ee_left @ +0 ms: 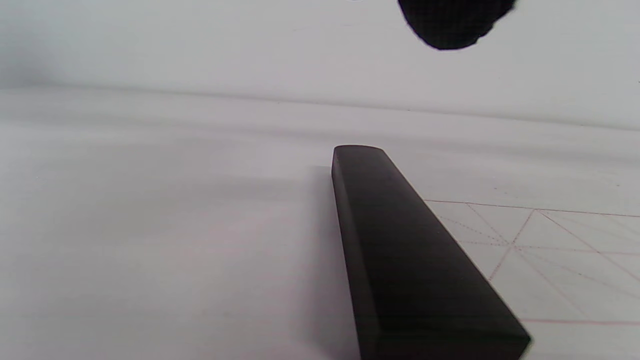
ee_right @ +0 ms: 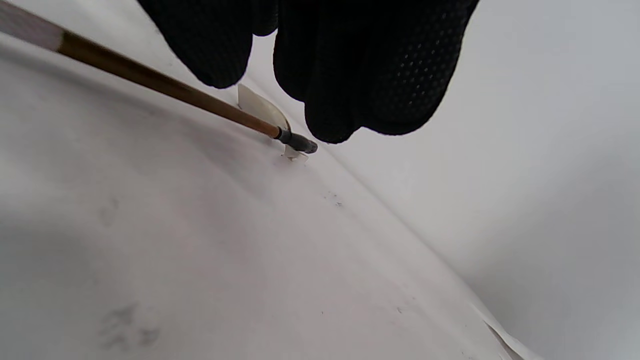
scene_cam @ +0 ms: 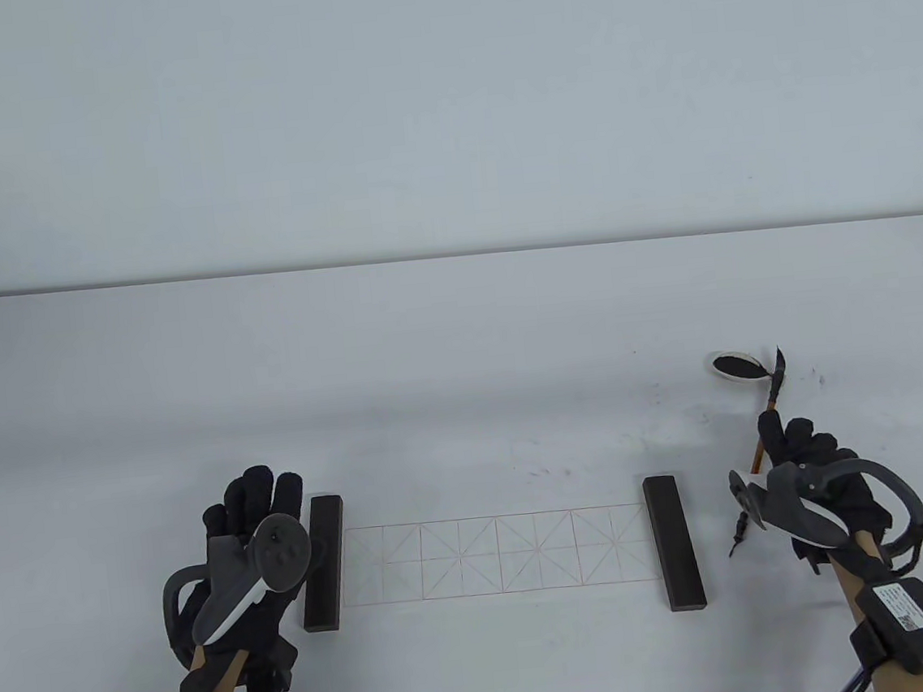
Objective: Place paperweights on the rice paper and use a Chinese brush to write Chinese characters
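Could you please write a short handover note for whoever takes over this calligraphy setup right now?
Left hand: open, holding nothing, just left of the left paperweight.
Right hand: its fingers grip the brush, whose tip points toward the ink dish at the right of the table.
Rice paper: flat near the front edge, with the left paperweight on its left end and the right paperweight on its right end.
Done: both weights placed, brush picked up.
Left: the grid squares are blank in the table view, so all the characters remain to be written. Whether the brush is loaded with ink I cannot tell.
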Demonstrator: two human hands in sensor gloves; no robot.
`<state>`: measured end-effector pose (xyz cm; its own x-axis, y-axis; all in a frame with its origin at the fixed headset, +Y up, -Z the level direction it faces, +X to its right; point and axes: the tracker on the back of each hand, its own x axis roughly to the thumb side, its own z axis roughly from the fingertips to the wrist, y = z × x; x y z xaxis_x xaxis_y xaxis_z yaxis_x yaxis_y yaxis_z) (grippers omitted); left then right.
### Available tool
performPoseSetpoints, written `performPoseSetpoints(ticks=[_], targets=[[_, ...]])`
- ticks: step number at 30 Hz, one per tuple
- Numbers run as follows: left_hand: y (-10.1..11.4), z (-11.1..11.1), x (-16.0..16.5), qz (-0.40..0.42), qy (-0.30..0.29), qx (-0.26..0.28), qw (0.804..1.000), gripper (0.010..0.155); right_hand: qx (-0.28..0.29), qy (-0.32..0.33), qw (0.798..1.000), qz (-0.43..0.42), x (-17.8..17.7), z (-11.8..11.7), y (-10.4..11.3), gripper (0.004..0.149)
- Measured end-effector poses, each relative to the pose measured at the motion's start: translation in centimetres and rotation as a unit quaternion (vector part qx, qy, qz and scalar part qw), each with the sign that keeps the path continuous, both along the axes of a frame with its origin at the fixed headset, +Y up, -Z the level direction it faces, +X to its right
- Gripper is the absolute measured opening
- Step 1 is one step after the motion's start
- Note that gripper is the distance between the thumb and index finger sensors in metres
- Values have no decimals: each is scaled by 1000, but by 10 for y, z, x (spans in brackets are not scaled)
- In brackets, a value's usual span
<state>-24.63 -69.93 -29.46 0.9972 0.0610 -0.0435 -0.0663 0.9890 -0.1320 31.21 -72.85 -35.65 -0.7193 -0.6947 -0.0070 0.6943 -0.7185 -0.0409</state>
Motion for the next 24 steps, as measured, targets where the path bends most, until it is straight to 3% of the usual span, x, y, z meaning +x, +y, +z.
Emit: performPoseSetpoints(ticks=[10, 24], targets=[[-1, 0, -1, 2, 4, -4, 1000, 82, -47, -12, 998, 43, -5, -20, -15, 74], [-1, 0, -2, 4, 7, -8, 1000, 85, -59, 24, 995, 76, -7, -19, -13, 66]])
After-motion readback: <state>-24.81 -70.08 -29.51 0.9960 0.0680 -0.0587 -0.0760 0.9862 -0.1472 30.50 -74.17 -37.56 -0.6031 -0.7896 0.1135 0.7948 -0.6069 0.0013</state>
